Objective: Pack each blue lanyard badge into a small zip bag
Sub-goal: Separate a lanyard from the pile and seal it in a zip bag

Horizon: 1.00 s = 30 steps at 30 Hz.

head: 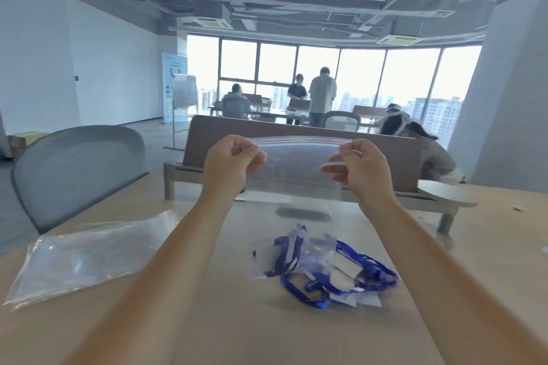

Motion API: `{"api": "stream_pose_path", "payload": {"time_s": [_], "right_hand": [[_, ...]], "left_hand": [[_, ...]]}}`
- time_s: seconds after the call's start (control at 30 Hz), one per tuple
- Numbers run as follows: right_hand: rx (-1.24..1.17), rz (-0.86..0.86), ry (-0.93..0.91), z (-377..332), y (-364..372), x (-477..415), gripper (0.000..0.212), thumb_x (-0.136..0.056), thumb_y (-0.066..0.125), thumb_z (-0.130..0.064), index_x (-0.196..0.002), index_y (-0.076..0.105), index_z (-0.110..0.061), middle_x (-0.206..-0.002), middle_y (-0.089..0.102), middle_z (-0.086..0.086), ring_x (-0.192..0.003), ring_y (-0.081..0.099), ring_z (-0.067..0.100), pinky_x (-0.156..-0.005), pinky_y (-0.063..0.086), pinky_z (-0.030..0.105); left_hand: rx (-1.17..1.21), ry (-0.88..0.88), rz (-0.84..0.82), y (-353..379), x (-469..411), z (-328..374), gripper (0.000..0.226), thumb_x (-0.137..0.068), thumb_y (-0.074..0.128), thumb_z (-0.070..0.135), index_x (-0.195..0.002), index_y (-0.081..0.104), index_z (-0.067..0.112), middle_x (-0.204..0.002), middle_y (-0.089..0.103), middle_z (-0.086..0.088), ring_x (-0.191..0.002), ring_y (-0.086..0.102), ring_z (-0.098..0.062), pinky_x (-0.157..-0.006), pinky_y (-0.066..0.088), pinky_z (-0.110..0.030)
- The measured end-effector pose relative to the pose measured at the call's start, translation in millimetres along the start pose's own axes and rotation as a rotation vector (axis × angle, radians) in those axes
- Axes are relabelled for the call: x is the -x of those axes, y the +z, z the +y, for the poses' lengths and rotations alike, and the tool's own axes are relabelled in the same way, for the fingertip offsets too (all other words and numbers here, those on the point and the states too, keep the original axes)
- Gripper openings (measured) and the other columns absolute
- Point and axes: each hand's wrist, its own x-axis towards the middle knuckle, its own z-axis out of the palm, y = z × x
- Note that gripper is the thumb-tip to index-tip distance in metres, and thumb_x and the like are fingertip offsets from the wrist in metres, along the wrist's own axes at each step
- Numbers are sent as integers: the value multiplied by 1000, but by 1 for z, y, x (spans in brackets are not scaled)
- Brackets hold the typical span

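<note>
Head view: left hand and right hand each pinch a top corner of a clear zip bag, held up above the worktop. Blue lanyard badges lie heaped on the worktop just near of it. Spare zip bags lie stacked at left.

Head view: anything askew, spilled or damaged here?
Nothing damaged or spilled. Only the blue lanyard badges lie in a tangled heap on the table, straps looped over each other. The zip bag, held up by left hand and right hand, looks intact.
</note>
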Motion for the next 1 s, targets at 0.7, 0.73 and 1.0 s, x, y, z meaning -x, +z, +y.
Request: {"api": "stream_pose_path", "payload": {"time_s": [0.7,0.73,1.0], "right_hand": [[181,449,43,15,-322,33,11,-101,53,-18,-98,58,-9,-81,70,8,-62,72,23,-55,54,28],[180,455,55,20,-331,28,11,-101,53,-18,-98,57,-8,-81,70,8,-62,72,24,-54,54,28],[145,475,189,87,-365,-22,12,-99,53,-8,-110,55,-2,-88,67,14,-64,68,22,-58,56,28]], "left_hand": [[141,-136,-430,295,120,-1,9,-94,58,3,-97,63,-4,-83,74,-18,-72,72,-25,-68,62,-34],[145,-147,-436,307,121,-6,8,-93,58,3,-96,63,-4,-83,73,-18,-72,72,-26,-68,62,-34],[121,-264,-456,378,113,-85,8,-94,58,3,-91,60,10,-89,71,-13,-80,71,-24,-82,60,-36]]}}
